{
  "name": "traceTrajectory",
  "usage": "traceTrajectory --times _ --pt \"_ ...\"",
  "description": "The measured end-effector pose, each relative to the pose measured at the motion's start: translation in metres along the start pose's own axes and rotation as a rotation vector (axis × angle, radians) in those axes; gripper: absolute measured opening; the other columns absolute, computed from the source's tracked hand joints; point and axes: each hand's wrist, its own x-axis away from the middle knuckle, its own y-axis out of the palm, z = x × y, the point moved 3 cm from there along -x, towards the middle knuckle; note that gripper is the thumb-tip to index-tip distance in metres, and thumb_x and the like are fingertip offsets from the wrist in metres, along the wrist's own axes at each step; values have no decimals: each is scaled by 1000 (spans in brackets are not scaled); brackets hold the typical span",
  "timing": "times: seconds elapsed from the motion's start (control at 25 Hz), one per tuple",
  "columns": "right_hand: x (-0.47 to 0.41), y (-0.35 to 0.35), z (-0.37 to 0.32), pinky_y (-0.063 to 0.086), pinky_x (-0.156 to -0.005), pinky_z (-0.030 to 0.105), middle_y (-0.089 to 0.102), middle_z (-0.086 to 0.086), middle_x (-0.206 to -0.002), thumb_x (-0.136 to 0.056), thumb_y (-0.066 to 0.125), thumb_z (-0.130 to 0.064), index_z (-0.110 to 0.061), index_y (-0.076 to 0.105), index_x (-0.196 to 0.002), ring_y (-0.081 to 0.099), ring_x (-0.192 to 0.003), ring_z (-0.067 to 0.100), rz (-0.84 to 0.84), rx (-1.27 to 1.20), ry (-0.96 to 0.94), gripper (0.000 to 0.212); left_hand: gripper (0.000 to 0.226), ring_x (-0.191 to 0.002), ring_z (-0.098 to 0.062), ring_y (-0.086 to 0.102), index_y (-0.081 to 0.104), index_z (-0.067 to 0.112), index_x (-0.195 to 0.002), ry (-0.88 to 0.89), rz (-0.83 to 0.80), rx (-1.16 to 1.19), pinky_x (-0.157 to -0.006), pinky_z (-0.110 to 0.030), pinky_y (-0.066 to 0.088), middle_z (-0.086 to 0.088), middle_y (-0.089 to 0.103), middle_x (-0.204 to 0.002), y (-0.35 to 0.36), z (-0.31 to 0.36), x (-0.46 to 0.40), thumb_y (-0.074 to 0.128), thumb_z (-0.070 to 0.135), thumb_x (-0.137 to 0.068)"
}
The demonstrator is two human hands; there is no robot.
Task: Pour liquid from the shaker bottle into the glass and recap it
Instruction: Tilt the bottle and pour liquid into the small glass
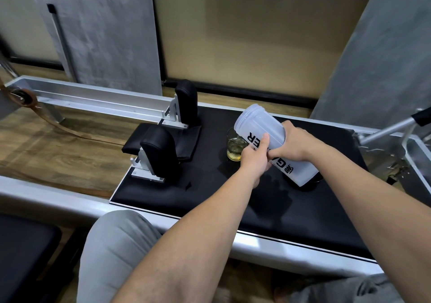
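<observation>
A translucent white shaker bottle (261, 127) with black lettering is tilted to the upper left, its open threaded mouth uncapped. Both hands hold it: my left hand (255, 160) grips the lettered side from below, and my right hand (296, 142) wraps the body from the right. Just left of the bottle a short clear glass (234, 148) stands on the black padded platform (210, 200), holding some yellowish liquid. The bottle's mouth is above and slightly behind the glass. A dark round item (313, 182), possibly the cap, lies under the bottle's base, mostly hidden.
Two black padded shoulder rests (161, 153) (186, 102) on metal brackets stand left of the glass. A silver frame rail (93, 95) runs back left, and a metal bar (384, 130) is at right. My grey-trousered knee (112, 244) is below the platform's edge.
</observation>
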Motion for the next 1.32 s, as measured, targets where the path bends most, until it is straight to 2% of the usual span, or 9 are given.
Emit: traceTrajectory --times 0.16,0.28,0.52,0.6,0.8,0.96,1.12,1.32 --pt "1 0 -1 59 -85 49 63 8 -104 -36 66 -69 -21 43 -119 66 -94 31 2 3 3 98 50 -96 -19 72 67 8 -125 -4 1 5 -98 -41 62 -12 76 -124 0 -1 -1 59 52 -102" --pt "1 0 -1 59 -87 50 63 9 -105 -42 69 -67 -21 44 -120 66 -95 32 3 9 6 95 51 -101 -22 74 67 8 -126 -5 5 -5 -100 -43 61 -13 76 -124 1 -2 -2 58 53 -102" --pt "-2 1 1 58 -88 51 63 9 -106 -55 76 -61 -19 44 -121 65 -97 33 13 2 8 84 49 -111 -24 75 67 10 -126 -8 9 10 -90 -33 64 -10 77 -123 -1 -3 -4 59 52 -102" --pt "-3 1 1 58 -88 51 63 10 -106 -59 78 -59 -20 44 -121 65 -97 33 15 5 8 81 49 -106 -22 76 67 10 -126 -7 5 9 -92 -35 64 -10 77 -123 -1 -2 -5 59 52 -102" --pt "0 1 -1 58 -87 50 63 9 -105 -46 70 -66 -20 44 -120 65 -98 33 7 17 6 91 49 -94 -19 72 68 10 -124 -13 3 6 -97 -41 63 -11 77 -122 0 -3 -5 59 53 -102" --pt "-1 0 -2 58 -88 51 63 8 -106 -36 65 -71 -22 43 -121 65 -98 32 5 20 2 100 50 -103 -20 76 68 10 -124 -16 8 0 -96 -39 63 -9 78 -120 -1 -4 -7 59 54 -102" --pt "-2 0 0 58 -88 51 63 8 -107 -37 65 -72 -23 43 -120 66 -97 32 8 18 3 99 51 -110 -24 75 68 10 -122 -19 15 -13 -97 -41 63 -10 78 -120 0 -4 -8 59 55 -101" --pt "-1 0 -1 59 -87 51 63 8 -106 -37 66 -72 -23 43 -118 66 -95 31 8 17 2 97 52 -100 -21 76 68 9 -122 -21 17 -11 -96 -41 63 -11 78 -120 -1 -5 -9 60 56 -100"
